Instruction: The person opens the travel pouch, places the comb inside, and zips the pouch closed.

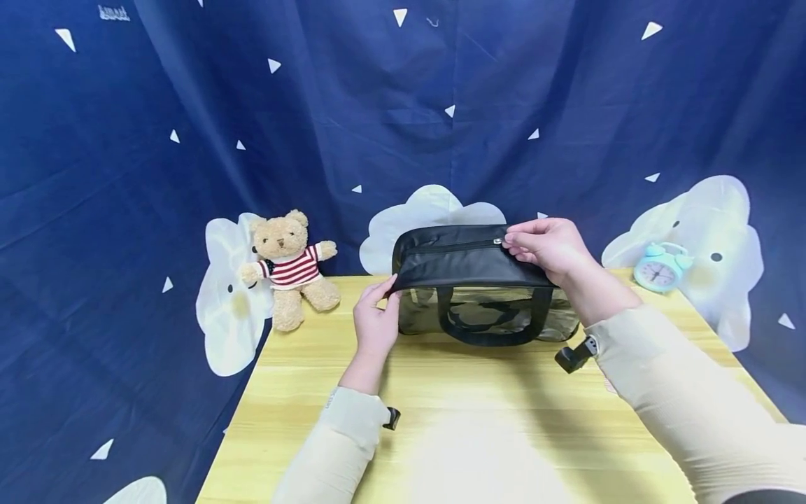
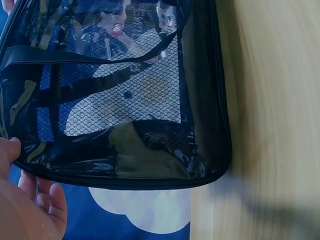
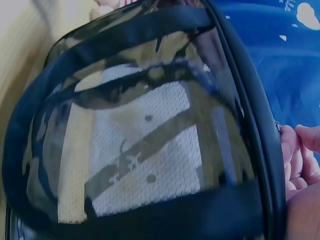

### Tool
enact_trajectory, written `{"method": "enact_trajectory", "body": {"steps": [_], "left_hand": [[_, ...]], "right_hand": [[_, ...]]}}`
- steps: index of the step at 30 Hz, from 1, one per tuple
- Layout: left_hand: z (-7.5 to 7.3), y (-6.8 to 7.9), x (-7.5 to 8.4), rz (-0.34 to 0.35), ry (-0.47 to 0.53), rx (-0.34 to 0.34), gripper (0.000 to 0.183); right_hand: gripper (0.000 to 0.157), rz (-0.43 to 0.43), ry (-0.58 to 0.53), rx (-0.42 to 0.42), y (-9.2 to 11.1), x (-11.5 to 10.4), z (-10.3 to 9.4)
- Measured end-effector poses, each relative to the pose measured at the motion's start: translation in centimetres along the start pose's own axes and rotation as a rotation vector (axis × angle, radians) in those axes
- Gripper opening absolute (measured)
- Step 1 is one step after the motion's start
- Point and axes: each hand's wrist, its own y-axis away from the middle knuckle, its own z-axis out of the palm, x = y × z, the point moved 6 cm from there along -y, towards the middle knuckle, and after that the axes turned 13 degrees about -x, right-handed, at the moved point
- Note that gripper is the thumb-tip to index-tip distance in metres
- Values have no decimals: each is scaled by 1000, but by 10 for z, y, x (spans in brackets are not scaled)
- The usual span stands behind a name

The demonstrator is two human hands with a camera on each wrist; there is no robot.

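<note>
Seemingly light and floppy, the black clear-sided bag (image 1: 460, 266) is held at the bench's (image 1: 315, 392) far side. Its near left top edge (image 1: 418, 287) is pinched by the left grip (image 1: 376, 318); the zipper pull (image 1: 498, 242) is pinched by the right grip (image 1: 549, 245). Slick film (image 2: 150, 155) may slide; handle (image 1: 491, 339) likely better held.

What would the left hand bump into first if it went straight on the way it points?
Most likely the bag's black top: the left hand pinches its edge at the near left corner. Beyond that, perhaps the blue curtain, though depth is hard to judge.
</note>
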Motion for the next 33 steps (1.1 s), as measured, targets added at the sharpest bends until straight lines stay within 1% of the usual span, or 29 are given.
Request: {"method": "enact_trajectory", "body": {"steps": [2, 5, 10, 11, 15, 17, 20, 24, 29, 33], "left_hand": [[1, 1, 1, -15, 1, -1, 30], [1, 2, 1, -29, -1, -4, 31], [0, 3, 1, -17, -40, -6, 31], [0, 3, 2, -13, -49, -6, 31], [0, 4, 3, -2, -77, -21, 31], [2, 4, 4, -4, -81, -33, 32], [3, 6, 5, -5, -80, -39, 33], [3, 9, 6, 34, -59, -6, 34], [3, 14, 5, 74, -24, 52, 35], [6, 18, 6, 84, 5, 54, 35]], "right_hand": [[25, -3, 8, -2, -2, 0, 5], [18, -4, 23, 0, -5, -1, 13], [8, 14, 25, -5, -11, 3, 29], [10, 17, 24, -9, -14, 4, 34], [24, 22, 20, -39, -22, 6, 54], [26, 21, 27, -42, -25, 6, 62], [26, 18, 35, -38, -28, 6, 70], [27, 24, 53, -44, -34, 9, 83], [27, 46, 126, -65, -41, 11, 104], [25, 54, 171, -58, -46, 13, 115]]}}
